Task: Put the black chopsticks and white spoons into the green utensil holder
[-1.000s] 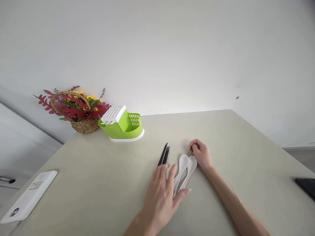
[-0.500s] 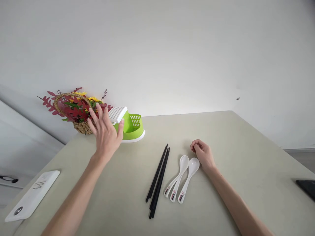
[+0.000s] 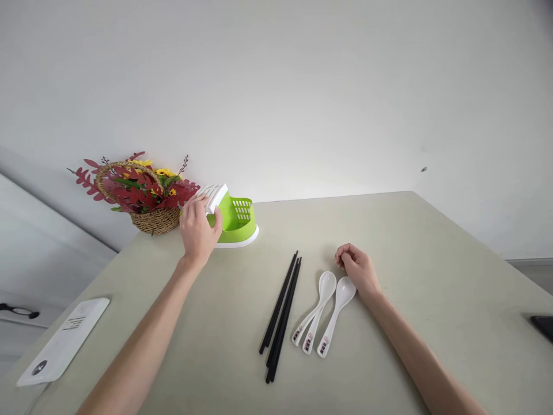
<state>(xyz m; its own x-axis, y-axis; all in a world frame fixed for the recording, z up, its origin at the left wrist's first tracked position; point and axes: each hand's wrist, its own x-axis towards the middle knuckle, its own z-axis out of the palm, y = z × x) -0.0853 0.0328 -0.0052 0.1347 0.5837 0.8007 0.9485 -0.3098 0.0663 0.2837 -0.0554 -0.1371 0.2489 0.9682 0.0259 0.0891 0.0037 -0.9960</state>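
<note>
My left hand (image 3: 197,229) reaches across the beige table (image 3: 389,242) and wraps round the white slotted top of a green cutlery holder (image 3: 235,222) lying on its side at the far left. My right hand (image 3: 358,270) rests on the table as a loose fist with nothing visible in it, just right of the spoon bowls. Three white spoons (image 3: 322,311) lie side by side in the middle, handles toward me. Left of them lie several black chopsticks (image 3: 281,316), bundled together.
A wicker basket of red and yellow flowers (image 3: 138,196) stands against the wall behind the holder. A white flat device (image 3: 64,340) lies near the table's left edge. A dark object (image 3: 544,325) shows at the right edge.
My left hand left the spoons and chopsticks, swung to the far left, and closed on the green holder's white top. The right hand stayed put.
</note>
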